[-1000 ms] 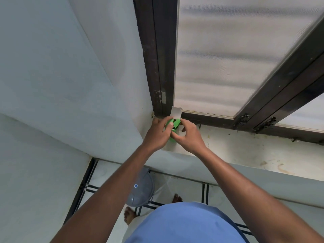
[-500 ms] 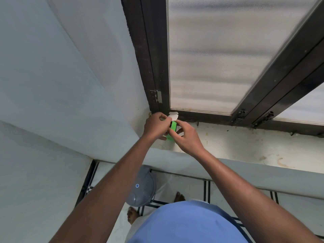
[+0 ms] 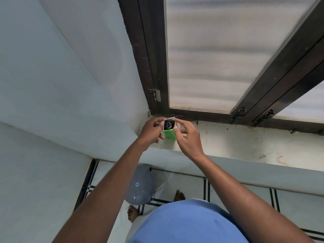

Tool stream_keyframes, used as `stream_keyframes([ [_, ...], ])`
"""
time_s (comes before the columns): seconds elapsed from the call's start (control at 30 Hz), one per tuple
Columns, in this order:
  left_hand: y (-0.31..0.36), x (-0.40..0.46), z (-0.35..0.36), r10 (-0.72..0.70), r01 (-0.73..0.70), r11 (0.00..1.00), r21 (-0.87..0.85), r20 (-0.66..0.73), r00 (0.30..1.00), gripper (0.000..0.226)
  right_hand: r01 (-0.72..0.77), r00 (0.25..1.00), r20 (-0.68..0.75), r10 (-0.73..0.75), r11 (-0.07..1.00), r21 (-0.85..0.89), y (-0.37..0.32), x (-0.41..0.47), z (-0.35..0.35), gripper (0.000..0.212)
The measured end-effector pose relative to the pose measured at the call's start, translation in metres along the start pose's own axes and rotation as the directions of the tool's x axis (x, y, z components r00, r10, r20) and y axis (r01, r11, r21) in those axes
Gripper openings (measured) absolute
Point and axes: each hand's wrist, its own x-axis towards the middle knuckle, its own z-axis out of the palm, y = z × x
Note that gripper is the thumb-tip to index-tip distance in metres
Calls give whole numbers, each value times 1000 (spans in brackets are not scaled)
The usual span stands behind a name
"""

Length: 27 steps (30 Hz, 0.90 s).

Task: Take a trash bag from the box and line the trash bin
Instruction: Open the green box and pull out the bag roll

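Green box [image 3: 169, 135] stands on the window sill [image 3: 245, 144], up in the corner where the wall [image 3: 61, 76] meets the dark window frame [image 3: 145, 67]. Top end is open, pale flaps folded back; inside I see a dark roll of trash bags [image 3: 168, 125], viewed end-on. My left hand [image 3: 151, 131] holds the box from its left side, fingers curled round it, thumb up by the open mouth. My right hand [image 3: 188, 138] is at the right side, thumb and forefinger pinching the flap at the top right edge of the opening, other fingers loosely bent behind. Both hands close together, the box between them. The sill is off-white, stained and scuffed toward the right. Above it, frosted window panes [image 3: 219, 58] in dark frames, a small metal hinge [image 3: 157, 95] on the left upright. Below the sill, on the tiled floor [image 3: 189, 183] with dark double lines, the grey trash bin [image 3: 141, 187] sits with its domed lid shut, a small blue mark on top, tucked against the wall under my left forearm. My bare feet [image 3: 133, 213] show near the bin; blue shirt [image 3: 184, 223] fills the bottom edge.
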Motion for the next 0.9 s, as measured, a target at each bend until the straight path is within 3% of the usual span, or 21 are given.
stream_keyframes([
  [0.13, -6, -1, 1, 4, -4, 1000, 19, -2, 1000, 29, 9, 995, 98, 3, 993, -118, 6, -7, 8, 85],
  [0.2, -7, -5, 2, 31, -32, 999, 34, 4, 999, 28, 19, 994, 106, -3, 989, -150, 8, -7, 11, 92],
  [0.37, -8, -10, -1, 70, -61, 988, 145, -58, 996, 29, 60, 995, 89, -44, 979, -196, 6, -1, 11, 77],
  [0.47, -9, -15, -2, 267, -204, 921, 332, -157, 951, 25, 33, 998, 64, -21, 980, -198, 6, -1, 10, 70],
  [0.53, -2, -20, -2, 418, -334, 828, 450, -100, 903, 24, 40, 997, 66, -28, 980, -194, 6, 0, 10, 68],
  [0.6, 7, -23, -2, 482, -411, 721, 558, 22, 876, 28, 49, 997, 73, -36, 980, -193, 5, -1, 10, 66],
  [0.73, 21, -14, -1, 458, -391, 590, 706, 106, 882, 36, 34, 997, 69, -20, 979, -203, 2, 0, 10, 65],
  [0.9, 43, -6, 0, 407, -332, 614, 716, 74, 911, 29, 37, 997, 77, -20, 975, -221, 2, 3, 7, 65],
])
